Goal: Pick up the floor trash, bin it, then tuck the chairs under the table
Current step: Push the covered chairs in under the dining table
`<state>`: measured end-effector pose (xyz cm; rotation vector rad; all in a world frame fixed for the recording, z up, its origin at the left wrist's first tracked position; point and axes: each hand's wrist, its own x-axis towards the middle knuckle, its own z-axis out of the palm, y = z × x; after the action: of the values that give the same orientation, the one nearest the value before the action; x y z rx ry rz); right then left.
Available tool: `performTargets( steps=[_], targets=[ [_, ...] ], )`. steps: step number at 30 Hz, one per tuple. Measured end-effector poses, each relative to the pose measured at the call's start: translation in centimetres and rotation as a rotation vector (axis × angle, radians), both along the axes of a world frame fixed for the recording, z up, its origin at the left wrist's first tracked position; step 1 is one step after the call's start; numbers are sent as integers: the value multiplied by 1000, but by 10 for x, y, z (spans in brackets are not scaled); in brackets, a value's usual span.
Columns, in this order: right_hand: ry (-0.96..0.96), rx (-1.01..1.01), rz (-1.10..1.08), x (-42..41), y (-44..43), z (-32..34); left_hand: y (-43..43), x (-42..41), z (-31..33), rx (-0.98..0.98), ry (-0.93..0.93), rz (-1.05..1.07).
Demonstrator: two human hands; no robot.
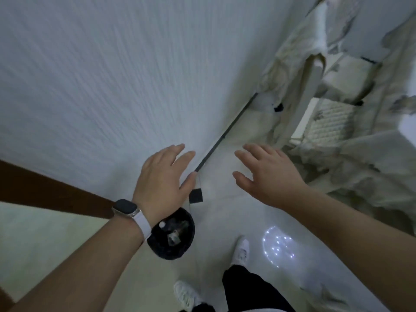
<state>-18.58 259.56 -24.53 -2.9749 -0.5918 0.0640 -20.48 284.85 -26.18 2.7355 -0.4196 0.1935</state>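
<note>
**Empty hands over the bin, chair waiting to the right**

A person is standing close to a white wall (90, 75) and looking down. The main risk is sitting low. The black bin (164, 253) is standing near the person's shoes (242, 246), so a careless step toward the chair could be knocking it over and spilling the trash (176, 233) lying inside.

The chair (302, 102) (a pale frame with a woven seat, as far as the blur allows) is half buried in loose cloth (360, 154). That cloth could be snagging or dragging once the chair gets pushed. No table is showing clearly.

The left hand (164, 174), wearing a watch (125, 209), is hovering above the bin with fingers straight and spread, holding nothing. It is near the wall, though I cannot tell whether it is touching. The right hand (267, 174) is reaching forward over the floor, fingers parted and relaxed, gripping nothing, apart from the chair.
</note>
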Motion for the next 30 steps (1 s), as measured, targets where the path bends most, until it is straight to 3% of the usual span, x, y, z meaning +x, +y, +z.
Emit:
performTargets(
  steps=[7,15,30],
  targets=[
    [-110,61,-83,35,-79,70,-78,52,79,77,-114,-53],
    [-218,60,-127,58,-135,120,-138,99,125,101,-246,-109],
    [-254,-1,-301,148,-167,145,-181,250,124,17,-363,-303]
  ],
)
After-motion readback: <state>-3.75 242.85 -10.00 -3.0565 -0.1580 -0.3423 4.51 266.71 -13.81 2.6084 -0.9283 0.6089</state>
